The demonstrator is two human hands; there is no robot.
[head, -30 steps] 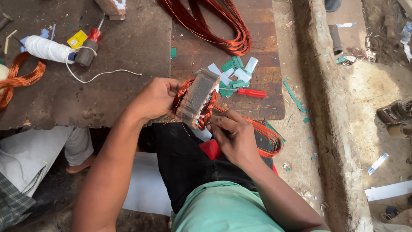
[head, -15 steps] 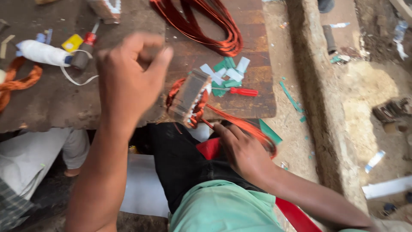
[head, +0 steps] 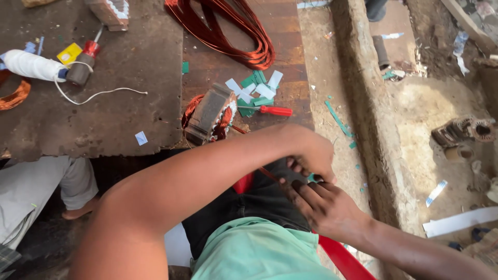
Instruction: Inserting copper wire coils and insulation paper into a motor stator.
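Glossy copper wire coils [head: 228,31], dull grey metal motor core [head: 207,111] wound with shiny copper, rough matt wooden surface [head: 104,119], green and white paper strips [head: 257,88], red plastic screwdriver handle [head: 276,110], white cord spool [head: 32,65]

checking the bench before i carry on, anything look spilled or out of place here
Yes. Green and white paper slips lie scattered round the red-handled screwdriver, and more green bits have spilled off onto the ground. The stator sits tilted at the board's edge, apart from both hands.
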